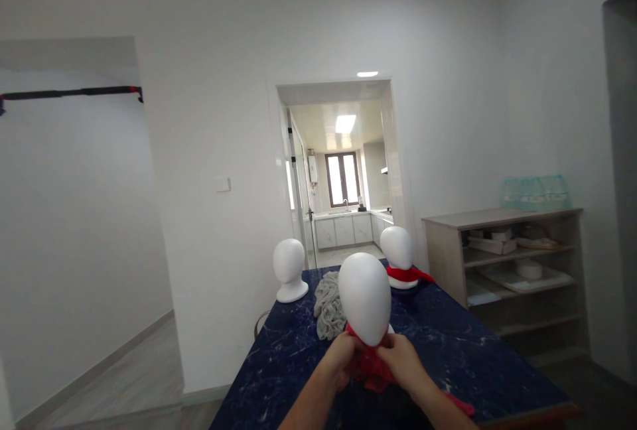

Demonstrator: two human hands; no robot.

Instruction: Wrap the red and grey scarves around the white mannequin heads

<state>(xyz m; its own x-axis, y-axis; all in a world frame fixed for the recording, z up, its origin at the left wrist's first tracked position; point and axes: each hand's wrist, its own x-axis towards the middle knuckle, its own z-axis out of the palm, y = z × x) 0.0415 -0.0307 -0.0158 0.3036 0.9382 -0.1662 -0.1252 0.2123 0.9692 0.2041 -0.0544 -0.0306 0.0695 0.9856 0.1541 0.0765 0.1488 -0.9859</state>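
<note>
A white mannequin head [365, 294] stands upright on the table close to me, its neck mostly hidden by a red scarf [374, 371] and my hands. My left hand [343, 357] is closed on the scarf at the left side of the neck. On the other side, just under the chin, my right hand [399, 358] pinches the same cloth. Bunched red fabric hangs between the two hands, and a red end lies on the table at the lower right, past my right forearm. My fingertips are partly hidden.
On the dark blue marbled table [438, 344] stand a bare mannequin head [288, 264] at the left and another mannequin head [397, 249] with a red scarf [404, 275] around its base. Crumpled grey cloth [328, 307] lies between. A shelf unit [497, 217] holding bottles [535, 192] stands right.
</note>
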